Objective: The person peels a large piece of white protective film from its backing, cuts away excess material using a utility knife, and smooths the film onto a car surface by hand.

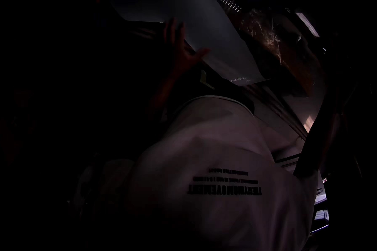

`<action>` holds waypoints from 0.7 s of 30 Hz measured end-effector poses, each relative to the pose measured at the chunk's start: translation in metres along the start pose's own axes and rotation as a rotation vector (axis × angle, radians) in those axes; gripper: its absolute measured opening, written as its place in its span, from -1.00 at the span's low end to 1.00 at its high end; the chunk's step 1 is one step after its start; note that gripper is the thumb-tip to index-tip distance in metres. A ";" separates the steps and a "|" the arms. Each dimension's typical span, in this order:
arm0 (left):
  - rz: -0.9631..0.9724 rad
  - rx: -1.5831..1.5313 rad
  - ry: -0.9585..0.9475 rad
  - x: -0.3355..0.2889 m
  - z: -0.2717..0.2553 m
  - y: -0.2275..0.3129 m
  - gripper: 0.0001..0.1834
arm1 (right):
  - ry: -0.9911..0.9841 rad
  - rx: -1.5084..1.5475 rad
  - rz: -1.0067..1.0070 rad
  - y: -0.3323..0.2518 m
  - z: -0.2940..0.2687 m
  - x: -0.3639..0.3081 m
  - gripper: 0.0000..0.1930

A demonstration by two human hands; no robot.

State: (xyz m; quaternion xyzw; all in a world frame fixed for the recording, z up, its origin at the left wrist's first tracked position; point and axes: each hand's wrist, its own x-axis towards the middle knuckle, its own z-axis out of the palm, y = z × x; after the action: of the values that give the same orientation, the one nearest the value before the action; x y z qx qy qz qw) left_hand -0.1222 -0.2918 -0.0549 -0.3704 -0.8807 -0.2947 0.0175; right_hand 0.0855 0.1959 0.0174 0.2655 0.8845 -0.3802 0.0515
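The picture is very dark. My left hand (182, 52) reaches forward with its fingers apart and the thumb stretched out to the right. Nothing shows in its grip. It lies over or beside the left edge of a smooth grey panel (222, 42); whether it touches the panel I cannot tell. On the right, my dark right arm (318, 142) runs up from the shoulder and fades into blackness, so the right hand cannot be seen.
Beyond the panel at the far right lies a brown piece (295, 69) with crinkled, shiny clear plastic (272, 39) by it. My pale shirt (213, 134) with dark print fills the lower middle. Bright objects (321, 215) show at the lower right. Deep shadow hides the left side.
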 end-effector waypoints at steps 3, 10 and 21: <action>0.062 -0.047 0.130 0.004 0.006 0.001 0.03 | 0.095 0.029 -0.102 0.015 0.004 -0.007 -0.69; 0.031 0.181 -0.077 0.005 0.005 0.014 0.07 | 0.154 -0.647 -0.403 0.118 -0.037 0.016 -0.62; 0.080 0.220 0.088 0.009 0.013 0.005 0.20 | 0.427 -0.495 -0.290 0.057 0.014 0.025 -0.69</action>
State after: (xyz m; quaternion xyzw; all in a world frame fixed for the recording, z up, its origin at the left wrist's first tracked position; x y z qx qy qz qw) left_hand -0.1232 -0.2769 -0.0609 -0.3880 -0.8905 -0.2115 0.1084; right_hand 0.0916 0.2292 -0.0371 0.1904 0.9690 -0.0939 -0.1263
